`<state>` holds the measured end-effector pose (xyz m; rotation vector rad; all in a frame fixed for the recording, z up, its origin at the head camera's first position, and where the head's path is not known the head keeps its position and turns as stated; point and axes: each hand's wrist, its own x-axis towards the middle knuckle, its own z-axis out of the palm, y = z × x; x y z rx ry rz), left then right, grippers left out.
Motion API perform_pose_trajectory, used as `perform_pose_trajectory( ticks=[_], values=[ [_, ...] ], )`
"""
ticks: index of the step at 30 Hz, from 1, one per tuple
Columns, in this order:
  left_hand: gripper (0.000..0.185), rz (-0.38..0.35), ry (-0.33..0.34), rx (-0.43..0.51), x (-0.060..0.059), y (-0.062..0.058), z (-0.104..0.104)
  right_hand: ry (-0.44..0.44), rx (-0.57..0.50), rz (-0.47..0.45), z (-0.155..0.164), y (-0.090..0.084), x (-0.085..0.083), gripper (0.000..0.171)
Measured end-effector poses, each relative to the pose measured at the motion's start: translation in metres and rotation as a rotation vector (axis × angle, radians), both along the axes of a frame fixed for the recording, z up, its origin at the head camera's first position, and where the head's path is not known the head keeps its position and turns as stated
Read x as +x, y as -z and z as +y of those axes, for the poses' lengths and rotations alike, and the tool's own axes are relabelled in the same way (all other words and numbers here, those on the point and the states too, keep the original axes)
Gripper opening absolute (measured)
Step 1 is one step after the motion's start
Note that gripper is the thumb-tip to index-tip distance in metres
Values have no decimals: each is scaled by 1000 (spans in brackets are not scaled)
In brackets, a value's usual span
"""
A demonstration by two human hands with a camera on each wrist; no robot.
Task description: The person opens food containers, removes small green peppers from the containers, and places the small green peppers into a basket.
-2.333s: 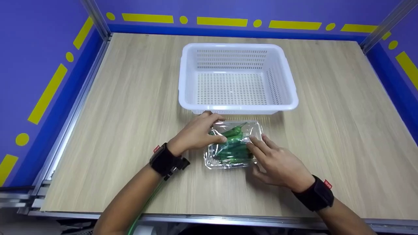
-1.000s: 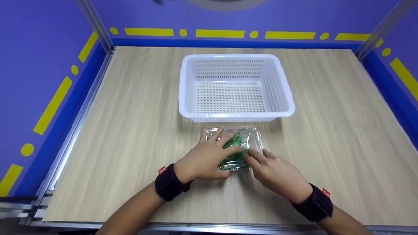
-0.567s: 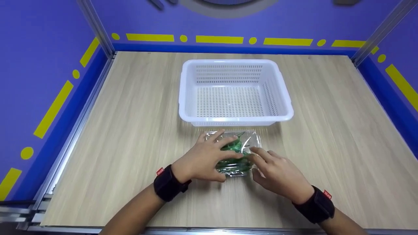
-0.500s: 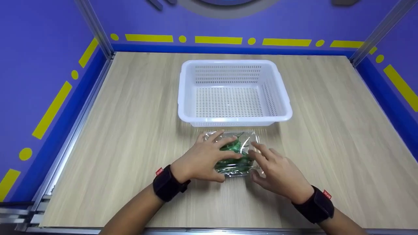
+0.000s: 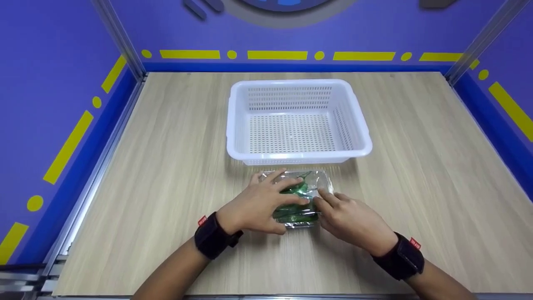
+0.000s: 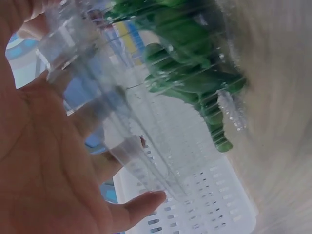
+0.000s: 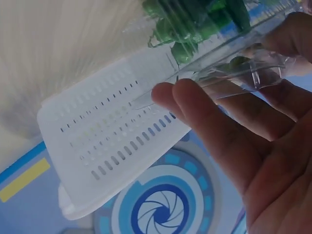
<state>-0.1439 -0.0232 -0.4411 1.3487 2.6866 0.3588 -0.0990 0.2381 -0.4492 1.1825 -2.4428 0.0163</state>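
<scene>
A clear plastic container [image 5: 296,225] of green peppers [image 5: 296,218] lies on the table in front of the basket. My left hand [image 5: 260,204] rests across its left part with fingers spread and fairly straight; in the left wrist view the same left hand [image 6: 53,146] stands beside the clear wall. My right hand [image 5: 354,223] is at the container's right edge, fingers bent. In the right wrist view the right hand [image 7: 263,136] has clear plastic between thumb and fingers. Whether that is lid or wrap, I cannot tell. In the head view the right thumb is mostly hidden.
A white perforated basket [image 5: 299,156] stands just beyond the container, with nothing seen in it. The wooden table [image 5: 166,166] is bounded by blue-purple panels [image 5: 58,83] at the back and sides. Black bands [image 5: 214,235] circle both wrists.
My left hand has shifted from the container's upper left edge to lie across its top. The right fingers spread slightly, then drew together at the right edge. The head view has tilted up.
</scene>
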Motion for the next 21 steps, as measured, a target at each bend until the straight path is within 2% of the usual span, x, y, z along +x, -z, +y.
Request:
perform_pose_trajectory(
  ticks=[3,9,16,21],
  values=[
    [75,-5,-2,10,0,-1,-2,19,-28,-10,0,-2,1,32],
    [72,13,-19,25,1,1,-1,65,-48,67,-4,-5,1,32],
    [70,31,-16,53,5,8,4,68,-34,111,-14,-1,-1,35],
    [72,-18,5,76,5,6,-3,56,-37,115,-14,1,0,41]
  ],
)
